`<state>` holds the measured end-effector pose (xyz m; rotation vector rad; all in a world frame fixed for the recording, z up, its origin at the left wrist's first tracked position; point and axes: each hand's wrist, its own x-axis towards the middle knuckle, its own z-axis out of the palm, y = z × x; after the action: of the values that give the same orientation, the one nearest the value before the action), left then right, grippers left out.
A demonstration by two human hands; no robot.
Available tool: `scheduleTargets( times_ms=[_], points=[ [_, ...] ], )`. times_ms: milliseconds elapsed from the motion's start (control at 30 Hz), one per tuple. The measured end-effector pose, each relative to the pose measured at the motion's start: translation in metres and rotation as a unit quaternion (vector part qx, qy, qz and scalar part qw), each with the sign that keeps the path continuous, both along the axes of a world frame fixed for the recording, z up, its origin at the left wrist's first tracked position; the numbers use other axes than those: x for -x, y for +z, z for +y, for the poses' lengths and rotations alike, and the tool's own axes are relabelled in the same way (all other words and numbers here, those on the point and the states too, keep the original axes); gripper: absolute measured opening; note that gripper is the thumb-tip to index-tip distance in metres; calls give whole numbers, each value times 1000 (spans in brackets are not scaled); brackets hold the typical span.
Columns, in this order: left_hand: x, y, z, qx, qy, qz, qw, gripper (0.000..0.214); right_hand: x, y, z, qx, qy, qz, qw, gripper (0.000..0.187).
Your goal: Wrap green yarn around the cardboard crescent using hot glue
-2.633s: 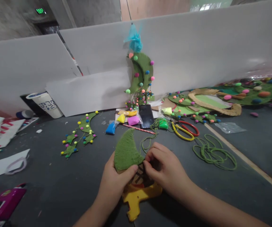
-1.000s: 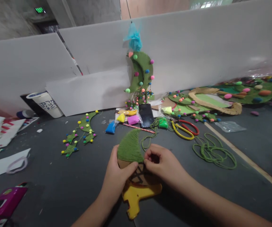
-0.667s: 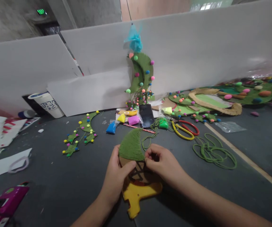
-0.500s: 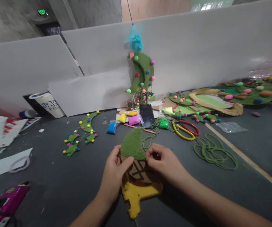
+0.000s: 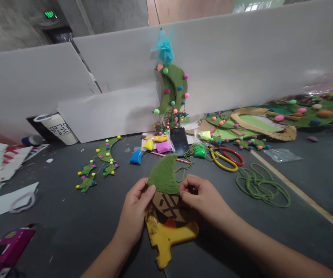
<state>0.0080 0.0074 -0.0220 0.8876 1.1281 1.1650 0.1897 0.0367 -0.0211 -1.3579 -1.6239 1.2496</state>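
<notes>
My left hand [image 5: 136, 206] pinches the left edge of a cardboard crescent [image 5: 169, 204], thumb in front. Green yarn [image 5: 164, 175] covers its upper part in close rows; bare brown cardboard with dark printed marks shows below. At the crescent's right edge, the fingertips of my right hand [image 5: 203, 195] are closed on the green yarn, whose strand loops up behind the piece. Just below the crescent lies a yellow glue gun [image 5: 169, 239], its nozzle end partly hidden.
Yellow- and red-handled scissors [image 5: 226, 160] and a loose yarn coil [image 5: 262, 189] lie to the right. Behind are a phone [image 5: 179, 141] and small bagged clay pieces [image 5: 163, 147]. A decorated moon with stars [image 5: 107, 152] lies left; another moon [image 5: 179, 87] hangs on the white board.
My left thumb has slid left toward the crescent's edge, uncovering more of the printed cardboard. The crescent has tilted slightly. My right hand stays at the right edge.
</notes>
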Motion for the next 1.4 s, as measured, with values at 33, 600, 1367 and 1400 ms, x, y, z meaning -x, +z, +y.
scheduleTargets(
  times_ms=[33,600,1367,1400],
  points=[
    [-1,0,0,-1,2,-1,1000,23,0,1,0,0,0,0,1000,7],
    [-15,1,-5,81,31,-25,996,32,11,1,-8,-27,5,15,999,10],
    [-1,4,4,10,41,96,994,36,13,-2,-10,-7,18,23,1000,9],
    [1,4,4,3,47,129,991,41,13,-3,-9,4,21,31,999,8]
  ],
)
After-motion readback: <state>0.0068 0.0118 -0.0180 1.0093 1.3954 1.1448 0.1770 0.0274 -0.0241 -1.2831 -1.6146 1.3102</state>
